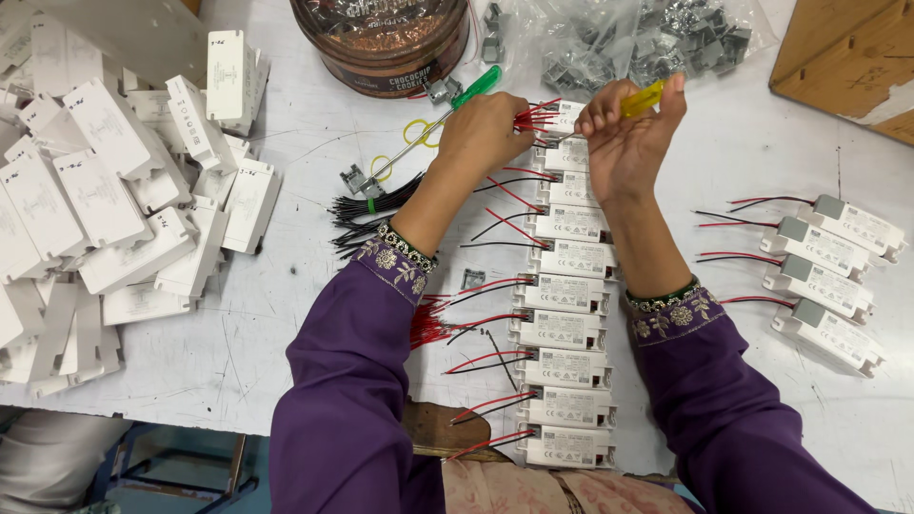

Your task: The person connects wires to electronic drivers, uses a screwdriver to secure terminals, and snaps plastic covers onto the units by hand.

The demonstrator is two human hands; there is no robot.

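- The right hand (pixel 624 133) is closed around a yellow-handled screwdriver (pixel 640 99), tip aimed down at the topmost white driver box (pixel 562 118).
- The left hand (pixel 486 128) is curled, pinching that box's red wires (pixel 531 116) just beside it.
- The box heads a column of white driver boxes (pixel 566 324) running down the white table (pixel 286 314), red and black leads trailing left.
- A green-handled screwdriver (pixel 447 114) lies behind the left hand.
- A heap of white covers (pixel 105 209) sits far left; 4 more boxes (pixel 828 276) lie right.
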